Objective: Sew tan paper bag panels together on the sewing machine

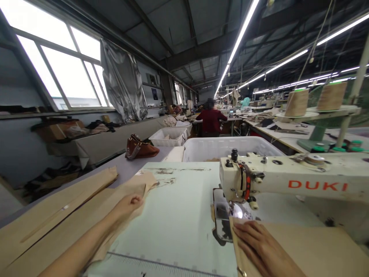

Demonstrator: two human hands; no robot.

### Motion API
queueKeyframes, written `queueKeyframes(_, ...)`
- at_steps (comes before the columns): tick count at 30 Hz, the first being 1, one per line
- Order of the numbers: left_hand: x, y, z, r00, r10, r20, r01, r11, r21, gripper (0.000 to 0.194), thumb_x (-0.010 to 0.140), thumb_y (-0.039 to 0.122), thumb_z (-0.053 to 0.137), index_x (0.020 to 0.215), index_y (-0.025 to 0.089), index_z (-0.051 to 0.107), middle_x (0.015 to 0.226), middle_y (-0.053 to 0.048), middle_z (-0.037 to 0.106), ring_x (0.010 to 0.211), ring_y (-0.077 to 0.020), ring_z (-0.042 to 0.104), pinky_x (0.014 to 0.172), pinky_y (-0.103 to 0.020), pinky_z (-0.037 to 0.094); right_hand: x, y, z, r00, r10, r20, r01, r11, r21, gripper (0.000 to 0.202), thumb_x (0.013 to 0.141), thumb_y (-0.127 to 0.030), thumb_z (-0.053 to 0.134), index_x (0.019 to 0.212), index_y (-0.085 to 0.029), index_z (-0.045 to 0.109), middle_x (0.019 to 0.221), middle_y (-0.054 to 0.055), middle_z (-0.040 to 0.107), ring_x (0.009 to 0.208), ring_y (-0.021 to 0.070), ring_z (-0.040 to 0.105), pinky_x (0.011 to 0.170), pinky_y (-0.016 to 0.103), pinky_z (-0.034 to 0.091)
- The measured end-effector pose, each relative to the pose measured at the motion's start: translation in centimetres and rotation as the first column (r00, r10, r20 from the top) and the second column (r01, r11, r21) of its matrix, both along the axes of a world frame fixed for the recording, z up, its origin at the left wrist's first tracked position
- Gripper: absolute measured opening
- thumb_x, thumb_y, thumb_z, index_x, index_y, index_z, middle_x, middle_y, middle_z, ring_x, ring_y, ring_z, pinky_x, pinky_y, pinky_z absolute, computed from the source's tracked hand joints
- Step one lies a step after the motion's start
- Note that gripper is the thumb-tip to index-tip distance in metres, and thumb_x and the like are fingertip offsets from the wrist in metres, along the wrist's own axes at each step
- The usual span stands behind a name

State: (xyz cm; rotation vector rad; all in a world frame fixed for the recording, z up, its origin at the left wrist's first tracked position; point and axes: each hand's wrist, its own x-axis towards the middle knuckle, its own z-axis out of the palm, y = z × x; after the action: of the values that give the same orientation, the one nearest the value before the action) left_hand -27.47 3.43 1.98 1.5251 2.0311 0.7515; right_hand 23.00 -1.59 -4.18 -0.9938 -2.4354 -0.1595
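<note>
My left hand point(131, 204) is closed at the edge of a long tan fabric piece point(115, 196) on the left of the table, its fingers curled in on the fabric. On the right, my right hand point(256, 240) lies flat with fingers stretched over another tan fabric piece point(314, 246). That piece's front corner is just before the lit needle area of a cream sewing machine point(256, 184). The needle itself is too small to make out. A ruler strip point(161, 265) runs across the pale green tabletop point(173, 215) between my hands.
More tan fabric point(72, 207) lies at far left. A brown handbag point(141, 148) rests behind it. White plastic bins point(230, 148) stand beyond the machine. Thread cones point(296, 103) rise at right. A person in dark red point(211, 121) sits farther back.
</note>
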Motion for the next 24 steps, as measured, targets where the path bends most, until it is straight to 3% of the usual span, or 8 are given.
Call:
queueKeyframes(2,4.4,-1.0,-0.6,0.968,-0.143,0.204,0.162,0.983,-0.082,0.034,0.086,0.049,0.071,0.084,0.017,0.058,0.069,0.004,0.052,0.063,-0.0147,0.054,0.057,-0.025,0.044,-0.3,-0.6,1.0,1.0,-0.011,-0.026,0.008,0.996,-0.093,0.031,0.101,-0.031,0.05,0.13,-0.023,0.061,0.128,0.002,0.061,0.118,0.0235,0.054,0.102,0.038,0.047)
queueKeyframes(4,9.4,-2.6,-1.6,0.885,-0.239,0.401,0.318,0.937,-0.145,0.046,0.072,0.06,0.078,0.084,0.02,0.058,0.069,0.004,0.051,0.062,-0.0164,0.053,0.053,-0.025,0.041,-0.6,-1.2,2.1,0.998,-0.019,-0.057,0.008,0.983,-0.184,0.031,0.102,-0.027,0.047,0.129,-0.021,0.062,0.127,0.003,0.061,0.118,0.0231,0.052,0.104,0.038,0.045)
queueKeyframes(8,18.5,-6.0,-3.3,0.7,-0.258,0.666,0.531,0.812,-0.243,0.057,0.06,0.069,0.08,0.083,0.023,0.055,0.072,0.001,0.054,0.062,-0.0184,0.056,0.056,-0.028,0.045,-1.0,-1.6,3.4,0.991,-0.034,-0.129,-0.005,0.958,-0.286,0.03,0.102,-0.024,0.045,0.128,-0.02,0.061,0.123,0.003,0.063,0.113,0.022,0.051,0.104,0.038,0.04)
queueKeyframes(11,23.1,-7.3,-3.7,0.621,-0.237,0.747,0.629,0.72,-0.294,0.063,0.054,0.069,0.084,0.077,0.022,0.05,0.069,-0.002,0.058,0.06,-0.0193,0.06,0.056,-0.029,0.048,-1.1,-1.4,3.6,0.98,-0.064,-0.187,0.0,0.947,-0.322,0.023,0.102,-0.024,0.048,0.115,-0.021,0.067,0.116,0.001,0.065,0.108,0.0202,0.052,0.102,0.035,0.038)
queueKeyframes(15,26.0,-7.6,-3.1,0.582,-0.257,0.772,0.686,0.665,-0.296,0.062,0.061,0.071,0.078,0.078,0.02,0.047,0.077,-0.006,0.066,0.07,-0.0222,0.068,0.062,-0.029,0.053,-1.3,-1.0,3.2,0.968,-0.109,-0.228,0.028,0.942,-0.334,0.017,0.099,-0.023,0.056,0.093,-0.02,0.071,0.102,0.0,0.068,0.102,0.0189,0.054,0.097,0.031,0.04)
queueKeyframes(17,26.4,-7.4,-2.6,0.598,-0.286,0.749,0.694,0.652,-0.305,0.063,0.063,0.074,0.075,0.078,0.019,0.047,0.078,-0.007,0.068,0.069,-0.0212,0.069,0.063,-0.029,0.055,-1.3,-0.8,2.7,0.96,-0.128,-0.25,0.04,0.943,-0.331,0.012,0.096,-0.021,0.06,0.091,-0.02,0.071,0.1,0.0,0.068,0.101,0.0194,0.054,0.095,0.031,0.04)
queueKeyframes(19,26.6,-6.9,-2.3,0.641,-0.335,0.691,0.689,0.648,-0.325,0.066,0.061,0.076,0.073,0.076,0.018,0.047,0.07,-0.007,0.068,0.058,-0.0192,0.067,0.054,-0.026,0.053,-1.3,-0.8,2.3,0.952,-0.14,-0.271,0.045,0.943,-0.33,0.007,0.092,-0.02,0.065,0.094,-0.02,0.072,0.103,0.0,0.067,0.103,0.0202,0.054,0.095,0.031,0.04)
queueKeyframes(24,27.3,-5.2,-2.7,0.727,-0.46,0.509,0.65,0.7,-0.296,0.065,0.068,0.081,0.063,0.077,0.019,0.046,0.046,-0.002,0.061,0.034,-0.015,0.056,0.031,-0.015,0.03,-1.6,-0.7,2.0,0.94,-0.157,-0.303,0.05,0.942,-0.333,0.011,0.088,-0.022,0.069,0.099,-0.021,0.072,0.105,0.0,0.068,0.103,0.0212,0.054,0.096,0.032,0.041)
